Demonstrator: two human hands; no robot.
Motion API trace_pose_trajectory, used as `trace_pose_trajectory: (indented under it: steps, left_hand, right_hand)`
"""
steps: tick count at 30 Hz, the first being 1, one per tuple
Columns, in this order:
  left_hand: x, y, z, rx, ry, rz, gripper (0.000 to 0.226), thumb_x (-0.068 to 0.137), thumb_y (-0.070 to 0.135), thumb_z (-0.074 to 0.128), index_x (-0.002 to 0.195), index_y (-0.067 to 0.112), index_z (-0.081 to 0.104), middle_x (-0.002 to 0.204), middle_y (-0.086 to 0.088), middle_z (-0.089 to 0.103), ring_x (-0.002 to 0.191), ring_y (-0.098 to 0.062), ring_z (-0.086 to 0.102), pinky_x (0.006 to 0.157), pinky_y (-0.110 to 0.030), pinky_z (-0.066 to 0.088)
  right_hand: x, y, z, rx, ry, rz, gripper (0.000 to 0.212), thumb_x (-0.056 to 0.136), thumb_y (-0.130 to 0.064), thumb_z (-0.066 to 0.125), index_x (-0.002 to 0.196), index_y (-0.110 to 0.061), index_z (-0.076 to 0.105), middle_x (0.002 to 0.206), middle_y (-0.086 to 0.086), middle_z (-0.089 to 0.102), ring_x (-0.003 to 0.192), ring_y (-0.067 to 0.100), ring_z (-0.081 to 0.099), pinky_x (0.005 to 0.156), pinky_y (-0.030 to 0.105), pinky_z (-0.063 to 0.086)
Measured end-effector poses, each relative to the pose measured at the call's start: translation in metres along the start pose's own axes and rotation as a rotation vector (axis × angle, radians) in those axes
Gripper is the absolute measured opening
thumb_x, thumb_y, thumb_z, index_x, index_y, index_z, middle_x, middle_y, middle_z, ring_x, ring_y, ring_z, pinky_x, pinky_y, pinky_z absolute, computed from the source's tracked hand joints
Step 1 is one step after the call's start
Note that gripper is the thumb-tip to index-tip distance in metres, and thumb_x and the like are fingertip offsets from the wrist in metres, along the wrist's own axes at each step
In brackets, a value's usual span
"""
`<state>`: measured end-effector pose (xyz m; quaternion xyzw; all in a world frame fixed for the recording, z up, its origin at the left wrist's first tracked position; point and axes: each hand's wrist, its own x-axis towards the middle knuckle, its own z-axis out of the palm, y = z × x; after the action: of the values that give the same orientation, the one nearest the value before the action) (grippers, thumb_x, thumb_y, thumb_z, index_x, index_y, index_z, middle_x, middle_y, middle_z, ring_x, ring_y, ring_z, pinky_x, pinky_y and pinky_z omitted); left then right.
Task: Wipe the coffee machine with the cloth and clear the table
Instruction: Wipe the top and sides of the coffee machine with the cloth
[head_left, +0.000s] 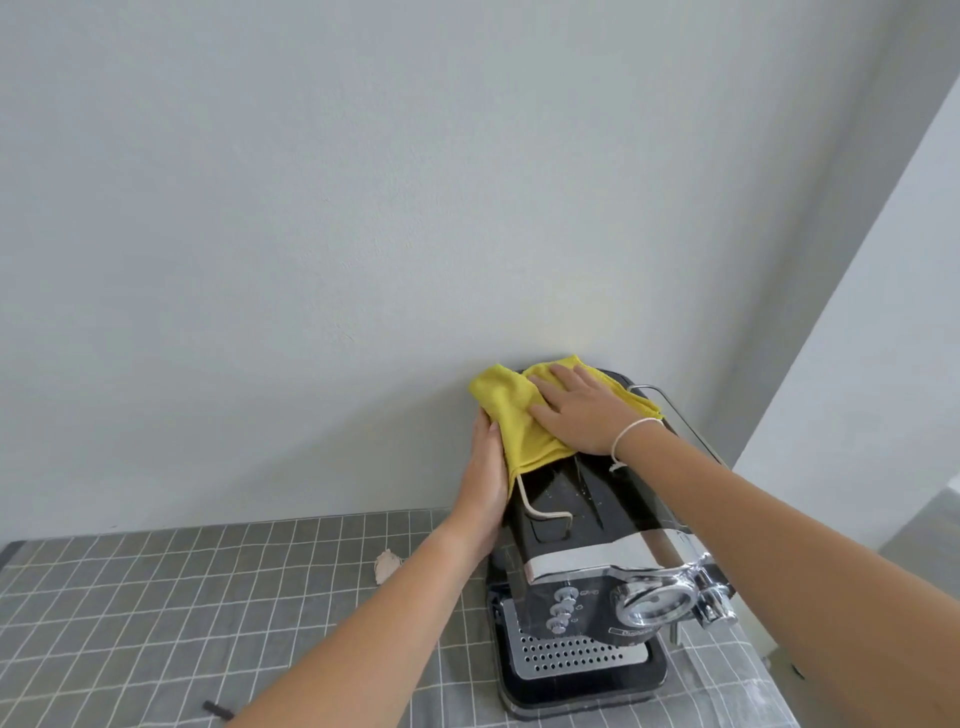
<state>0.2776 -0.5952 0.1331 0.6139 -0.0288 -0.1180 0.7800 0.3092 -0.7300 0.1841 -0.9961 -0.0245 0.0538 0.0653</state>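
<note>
A black and chrome coffee machine (587, 525) stands at the table's right end, against the wall. A yellow cloth (514, 415) lies spread over the rear of its top. My right hand (576, 410) presses flat on the cloth, fingers together and pointing left. My left hand (485, 478) rests against the machine's left side, its thumb touching the cloth's hanging edge. The machine's drip tray (566, 654) with its perforated metal grille faces me.
The table (156, 597) wears a grey cloth with a white grid. A crumpled beige scrap (387, 564) lies left of the machine, and a small black piece (218, 709) sits near the front edge. A white wall rises directly behind; the table's right edge is just past the machine.
</note>
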Motion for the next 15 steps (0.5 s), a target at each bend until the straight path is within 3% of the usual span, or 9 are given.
trace_pose_trajectory:
  steps: [5,8,10,15]
  left_hand:
    - [0.002,0.003,0.001,0.039,0.057,-0.058,0.044,0.100,0.048,0.034,0.139,0.033,0.049,0.132,-0.003,0.064,0.120,-0.019,0.060,0.109,-0.041,0.044]
    - [-0.006,0.006,0.002,0.022,0.068,-0.088,0.045,0.102,0.045,0.032,0.138,0.025,0.050,0.132,-0.005,0.062,0.118,-0.019,0.059,0.102,-0.035,0.047]
    - [-0.013,0.009,0.002,0.001,0.057,-0.117,0.047,0.103,0.042,0.030,0.139,0.018,0.050,0.133,-0.008,0.061,0.118,-0.022,0.059,0.096,-0.032,0.047]
    - [-0.024,0.020,0.005,-0.011,0.021,-0.154,0.046,0.100,0.043,0.038,0.139,0.020,0.049,0.138,-0.006,0.058,0.127,-0.024,0.056,0.114,-0.044,0.039]
  right_hand:
    - [0.014,-0.001,-0.002,-0.033,-0.030,-0.011,0.086,0.070,-0.065,-0.003,0.146,-0.029,0.014,0.159,0.002,0.011,0.146,0.027,0.004,0.118,0.046,0.009]
    - [-0.004,-0.006,-0.003,-0.004,-0.001,-0.011,0.059,0.092,-0.049,0.016,0.147,-0.028,0.015,0.158,0.001,0.011,0.146,0.027,0.003,0.119,0.045,0.007]
    - [-0.019,-0.007,-0.002,-0.016,0.021,-0.042,0.055,0.095,-0.042,0.023,0.147,-0.026,0.014,0.159,0.000,0.009,0.146,0.025,0.001,0.119,0.045,0.005]
    - [-0.058,-0.005,0.008,-0.018,0.031,-0.081,0.056,0.095,-0.041,0.024,0.147,-0.024,0.014,0.159,-0.002,0.006,0.146,0.024,-0.001,0.119,0.045,0.004]
